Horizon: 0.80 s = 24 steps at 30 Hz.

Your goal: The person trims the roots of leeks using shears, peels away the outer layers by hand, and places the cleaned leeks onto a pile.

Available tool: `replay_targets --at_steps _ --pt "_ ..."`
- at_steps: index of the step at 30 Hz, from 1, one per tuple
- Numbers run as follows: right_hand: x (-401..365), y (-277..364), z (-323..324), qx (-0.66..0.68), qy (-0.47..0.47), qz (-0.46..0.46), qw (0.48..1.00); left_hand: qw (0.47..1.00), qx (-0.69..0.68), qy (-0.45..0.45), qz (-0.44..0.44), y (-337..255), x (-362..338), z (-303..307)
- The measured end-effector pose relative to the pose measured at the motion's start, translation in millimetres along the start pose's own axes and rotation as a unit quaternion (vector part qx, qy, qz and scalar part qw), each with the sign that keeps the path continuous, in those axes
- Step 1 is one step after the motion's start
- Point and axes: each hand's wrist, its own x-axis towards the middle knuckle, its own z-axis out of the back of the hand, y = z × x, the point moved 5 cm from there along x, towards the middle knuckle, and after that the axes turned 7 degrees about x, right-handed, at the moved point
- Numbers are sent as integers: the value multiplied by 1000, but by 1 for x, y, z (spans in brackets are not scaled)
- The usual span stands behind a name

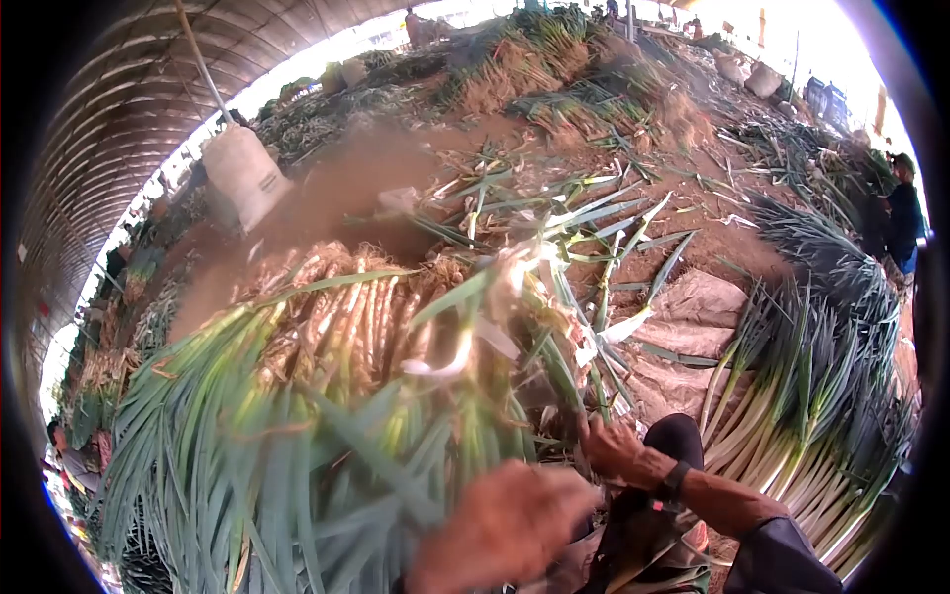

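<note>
Leeks (pixel 351 322) at left lie near-to-far, roots (pixel 332 265) far; left hand (pixel 503 527) blurred, right hand (pixel 618 450) curled; I cannot tell either's finger grip.

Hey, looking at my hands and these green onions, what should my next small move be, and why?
Perhaps reach your left hand to the brown-stalked green onions: it is the nearer hand to them, and they look rougher than the pale-stemmed bunch beyond your right hand. The left hand is blurred, so check first whether it holds anything.
</note>
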Motion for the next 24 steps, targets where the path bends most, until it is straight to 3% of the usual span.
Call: replay_targets --at_steps 2,5,6,9,10,13,14,17,20,24 --pt "16 -25 4 18 -13 -6 1000 990 -42 -77 -108 -38 4 15" --pt "47 -48 27 67 38 -51 996 959 -80 -235 -137 -80 19 38" --pt "51 -50 38 102 63 -89 989 959 -73 -236 -139 -85 18 40" --pt "38 -19 76 199 94 -60 974 959 -50 -239 -143 -93 13 46" --pt "32 -1 96 239 171 -99 951 959 -43 -240 -145 -93 12 46" --pt "22 -1 69 238 60 32 969 944 -34 -288 -159 -95 11 40" --pt "20 -2 67 257 74 26 963 944 -36 -294 -146 -97 12 41" --pt "14 -14 31 146 153 -10 977 936 -98 -335 -54 -106 24 48" --pt "14 -20 16 118 126 6 985 923 -121 -364 -27 -108 28 32" --pt "11 -9 21 30 149 -8 988 928 -227 -295 32 -105 36 42"
